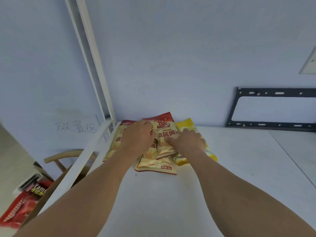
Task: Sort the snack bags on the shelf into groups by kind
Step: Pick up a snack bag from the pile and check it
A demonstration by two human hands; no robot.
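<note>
- Nearest to where I stand, down past the shelf's left edge, a red packet [22, 207] with white lettering lies lower than the shelf surface; it looks like a different kind from the ones above, though I can't tell what it rests on.
- Two bare forearms stretch out over the white shelf [171, 202], which carries all the bags at its far left corner, close to the wall.
- The closest bag on the shelf is the front red-and-cream chip bag [156, 165], lying flat with its long axis running away from the person and its bottom seam towards them; neither hand touches it.
- The left hand [136, 138] lies palm down on the left red-and-cream chip bag [114, 142], its fingers curled over the upper part of the pile; whether they actually pinch a bag I cannot tell.
- The right hand [188, 141] rests on the seam between kinds: its thumb and first fingers press the right edge of the top red-and-cream chip bag [165, 132], the rest lies over the yellow bag [186, 124].
- That is what the coming move turns on, I'd say: the yellow bag sits directly under and right of the right hand, long axis also pointing away, so the right hand is the nearer one to slide it rightwards, clear of the red pile.
- Farther right, against the wall, leans a black metal bracket [273, 93].
- On the wall [171, 48] left of the white upright post [95, 62] is handwritten lettering.
</note>
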